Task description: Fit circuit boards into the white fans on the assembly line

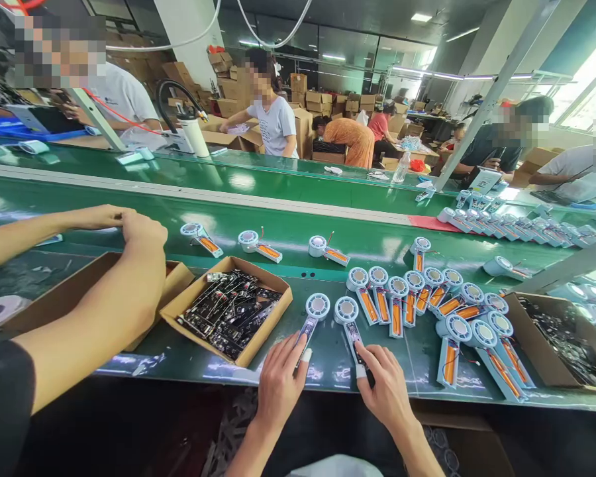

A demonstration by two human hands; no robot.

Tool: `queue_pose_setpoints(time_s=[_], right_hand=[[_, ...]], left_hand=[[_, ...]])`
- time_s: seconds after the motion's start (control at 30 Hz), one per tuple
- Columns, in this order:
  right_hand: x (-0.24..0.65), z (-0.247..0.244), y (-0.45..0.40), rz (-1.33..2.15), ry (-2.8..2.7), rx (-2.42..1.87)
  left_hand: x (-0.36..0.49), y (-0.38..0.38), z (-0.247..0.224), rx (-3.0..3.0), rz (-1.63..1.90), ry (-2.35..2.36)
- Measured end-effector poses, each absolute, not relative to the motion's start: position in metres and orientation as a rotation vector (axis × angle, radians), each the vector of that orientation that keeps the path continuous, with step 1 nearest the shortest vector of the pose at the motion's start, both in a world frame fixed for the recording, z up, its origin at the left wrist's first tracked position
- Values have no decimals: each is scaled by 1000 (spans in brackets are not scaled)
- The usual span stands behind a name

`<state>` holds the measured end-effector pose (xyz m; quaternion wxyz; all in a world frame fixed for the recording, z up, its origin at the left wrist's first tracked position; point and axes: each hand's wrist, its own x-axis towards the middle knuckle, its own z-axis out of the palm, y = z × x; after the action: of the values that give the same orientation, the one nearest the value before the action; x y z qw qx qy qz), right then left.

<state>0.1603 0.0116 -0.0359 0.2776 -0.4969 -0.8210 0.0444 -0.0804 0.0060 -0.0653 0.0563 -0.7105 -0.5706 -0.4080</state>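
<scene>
My left hand (281, 377) grips the handle of a light-blue handheld fan half (318, 307), which lies on the bench with its round head pointing away. Beside it, my right hand (386, 379) is closed on the handle of a second handheld fan half (346, 310), thumb and fingers at its sides. Both handles show a dark circuit board (351, 333) on top, partly covered by my fingers. White covers wrap the tips of some fingers. A cardboard box of black circuit boards (228, 311) stands to the left of my left hand.
Several fan halves with orange batteries (397, 306) cluster right of my right hand. Another box of boards (559, 338) stands at far right. A co-worker's arm (94, 318) reaches over a box at left. More fans (328, 250) lie along the green belt (288, 228).
</scene>
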Motion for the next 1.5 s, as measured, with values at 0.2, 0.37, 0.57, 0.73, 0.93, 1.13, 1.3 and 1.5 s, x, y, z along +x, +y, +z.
queue_pose_setpoints(time_s=[0.2,0.37,0.57,0.73,0.93,1.13,1.3,1.5], right_hand=[[157,-30,12,168,-2166,-1350],[155,-26,14,187,-2217,-1391],[151,-35,19,63,-2215,-1421],[149,-42,21,-4,-2189,-1419],[148,-43,19,-39,-2180,-1420],[149,-48,17,-39,-2183,-1438],[150,-50,18,-45,-2191,-1407],[150,-51,22,-59,-2168,-1358]], left_hand=[[-80,5,-59,-2185,-1215,-1715],[-82,9,-52,-2263,-1095,-1765],[-83,16,-54,-2300,-1074,-1798],[-80,15,-61,-2271,-1132,-1759],[-77,14,-67,-2266,-1104,-1727],[-78,15,-71,-2262,-1036,-1734],[-77,15,-72,-2266,-988,-1714],[-77,18,-71,-2259,-1020,-1695]])
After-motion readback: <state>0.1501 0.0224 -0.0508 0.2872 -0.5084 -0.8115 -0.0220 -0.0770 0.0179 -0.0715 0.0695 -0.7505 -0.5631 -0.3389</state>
